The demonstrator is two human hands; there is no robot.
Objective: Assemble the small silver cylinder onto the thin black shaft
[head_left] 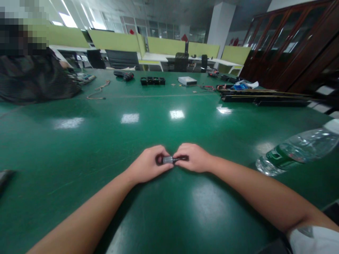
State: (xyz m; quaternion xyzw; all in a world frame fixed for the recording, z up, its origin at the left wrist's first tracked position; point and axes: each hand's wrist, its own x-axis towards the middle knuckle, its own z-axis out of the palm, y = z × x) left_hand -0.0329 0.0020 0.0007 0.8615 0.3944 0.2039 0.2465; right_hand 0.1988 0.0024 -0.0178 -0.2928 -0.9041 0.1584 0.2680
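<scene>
Just above the green tabletop [106,141], my two hands meet in the middle of the head view. My left hand [148,165] is closed, its thumb and fingers pinching a small grey cylinder with dark ends [167,160]. From the right side, my right hand [196,157] pinches a thin dark piece [182,158] that meets the cylinder's right end. Whether the two pieces are joined or only touching, I cannot tell. Fingers cover part of both, and their exact kind is too small to make out.
A clear water bottle with a green label [288,153] lies beyond my right forearm. Farther back are a black block [153,81], a white box [187,81], a beige cord [97,91] and long dark strips [265,97]. A person in dark clothing [34,76] is at the far left.
</scene>
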